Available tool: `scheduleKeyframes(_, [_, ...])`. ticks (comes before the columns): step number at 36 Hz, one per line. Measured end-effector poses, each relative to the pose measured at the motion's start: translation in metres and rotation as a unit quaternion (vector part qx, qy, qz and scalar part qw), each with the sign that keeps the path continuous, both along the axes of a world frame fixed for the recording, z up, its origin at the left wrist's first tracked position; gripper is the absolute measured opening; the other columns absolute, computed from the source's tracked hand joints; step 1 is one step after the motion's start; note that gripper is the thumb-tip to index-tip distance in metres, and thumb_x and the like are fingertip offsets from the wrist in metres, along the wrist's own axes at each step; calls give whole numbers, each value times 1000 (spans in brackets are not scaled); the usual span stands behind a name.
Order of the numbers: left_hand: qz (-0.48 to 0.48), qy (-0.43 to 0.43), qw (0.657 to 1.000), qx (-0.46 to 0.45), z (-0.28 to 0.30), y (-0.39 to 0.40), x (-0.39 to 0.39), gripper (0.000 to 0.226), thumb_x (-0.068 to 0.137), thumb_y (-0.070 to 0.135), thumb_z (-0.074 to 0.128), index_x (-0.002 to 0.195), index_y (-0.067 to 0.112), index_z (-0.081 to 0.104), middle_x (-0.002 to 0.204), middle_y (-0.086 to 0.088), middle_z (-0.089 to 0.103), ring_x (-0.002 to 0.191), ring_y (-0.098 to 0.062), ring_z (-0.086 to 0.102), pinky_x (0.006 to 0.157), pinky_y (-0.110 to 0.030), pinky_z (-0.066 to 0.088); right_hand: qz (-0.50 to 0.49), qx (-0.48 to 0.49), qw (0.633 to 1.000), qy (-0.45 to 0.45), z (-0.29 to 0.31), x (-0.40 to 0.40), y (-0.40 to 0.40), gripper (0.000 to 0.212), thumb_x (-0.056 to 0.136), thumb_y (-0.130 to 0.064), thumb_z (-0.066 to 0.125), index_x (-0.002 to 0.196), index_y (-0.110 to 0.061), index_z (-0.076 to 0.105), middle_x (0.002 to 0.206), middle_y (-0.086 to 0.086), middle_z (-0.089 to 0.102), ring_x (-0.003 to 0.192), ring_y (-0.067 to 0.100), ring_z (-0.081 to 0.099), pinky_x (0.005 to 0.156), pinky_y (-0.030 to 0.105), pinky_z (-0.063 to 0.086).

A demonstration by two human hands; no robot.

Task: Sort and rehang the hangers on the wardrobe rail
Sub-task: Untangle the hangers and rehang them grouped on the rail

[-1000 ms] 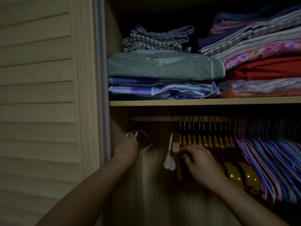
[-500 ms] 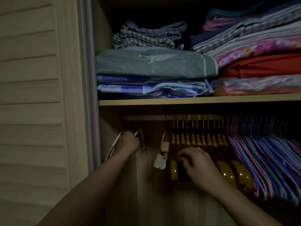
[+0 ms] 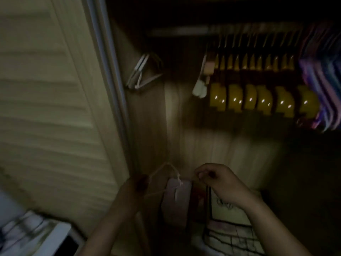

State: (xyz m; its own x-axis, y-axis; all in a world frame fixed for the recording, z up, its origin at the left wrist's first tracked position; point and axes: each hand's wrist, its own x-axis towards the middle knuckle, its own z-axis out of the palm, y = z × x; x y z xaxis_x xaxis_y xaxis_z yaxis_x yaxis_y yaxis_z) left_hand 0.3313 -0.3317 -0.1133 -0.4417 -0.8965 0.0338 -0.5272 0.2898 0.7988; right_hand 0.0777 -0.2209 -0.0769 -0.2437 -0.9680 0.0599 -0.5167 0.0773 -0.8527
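Note:
The view is blurred and dark. Low in the wardrobe, my left hand point(image 3: 136, 187) grips one end of a thin pale loop point(image 3: 167, 166), cord or wire. My right hand point(image 3: 215, 179) is curled and seems to pinch the other end. Under the loop sits a pale pink object point(image 3: 175, 202). Up on the rail point(image 3: 180, 31) a few white hangers point(image 3: 142, 72) hang at the far left. A white and pink hanger point(image 3: 201, 84) comes after them, followed by several yellow wooden hangers point(image 3: 258, 97). Purple and blue hangers point(image 3: 323, 80) fill the right end.
The louvred sliding door point(image 3: 46, 108) stands on the left, its frame close to my left forearm. A wire basket point(image 3: 232, 235) with pale contents sits under my right arm. A white object point(image 3: 36, 237) shows at the bottom left.
My view has dropped from the shelf and rail towards the wardrobe floor. Both hands have left the hangers and come down to the pale loop. The white hangers now hang free at the rail's left end.

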Motion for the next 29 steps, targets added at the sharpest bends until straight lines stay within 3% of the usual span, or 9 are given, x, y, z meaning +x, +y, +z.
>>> scheduleKeyframes(2, [-29,4,999,25,-6,15,26,17,99,39,57,91,37,72,89,19,72,81,7,66,66,-13,47,-12,49,998,-21,-18,0,2,19,100,-14,56,94,-19,73,88,3,72,73,17,66,63,27,48])
scheduleKeyframes(4, [-45,9,997,65,-14,24,53,17,98,30,57,102,36,72,93,19,71,85,9,65,68,-10,47,-28,82,995,-52,-33,2,3,18,101,-20,56,94,-21,72,88,2,71,67,10,63,57,26,49])
scheduleKeyframes(8, [-82,20,986,145,-26,29,95,26,97,23,57,117,33,69,105,21,71,99,1,65,79,-9,47,-53,87,991,-92,-49,7,2,16,102,-29,53,114,-29,63,112,-6,67,87,4,61,54,8,45])
scheduleKeyframes(10, [-94,27,981,170,-29,29,108,30,94,27,57,120,35,70,101,16,71,97,-4,66,76,-11,48,-25,103,989,-105,-51,4,3,36,102,-41,48,137,-35,50,131,-14,56,104,-1,56,64,7,47])
scheduleKeyframes(13, [-108,22,976,188,-32,28,116,32,92,32,57,120,42,70,104,5,70,97,-12,67,77,-23,52,35,107,981,-158,-51,2,9,54,95,-53,45,147,-40,40,144,-16,47,118,6,57,96,30,53])
scheduleKeyframes(17, [-131,32,970,201,-35,29,113,35,91,30,57,119,48,68,104,9,70,94,-9,67,77,-24,54,72,60,969,-228,-50,5,12,50,93,-40,49,141,-27,50,129,-4,62,106,19,70,82,31,60])
scheduleKeyframes(22, [-149,50,964,216,-40,32,104,35,90,26,58,118,43,70,110,8,70,97,-6,66,76,-14,50,-5,30,982,-187,-50,4,11,28,102,-21,50,113,-2,67,94,18,73,82,38,72,78,54,55])
scheduleKeyframes(25, [-156,49,960,226,-45,30,100,34,91,26,59,121,36,70,118,9,69,107,-9,65,82,-18,50,-26,2,981,-192,-49,5,12,24,101,-14,52,96,1,70,85,24,69,67,27,70,65,36,59])
scheduleKeyframes(29, [-171,47,958,225,-51,27,92,35,91,26,59,123,37,69,122,8,68,112,-9,64,88,-23,48,-51,-14,983,-179,-60,1,13,30,100,-14,54,95,14,65,83,32,67,63,29,66,67,43,54])
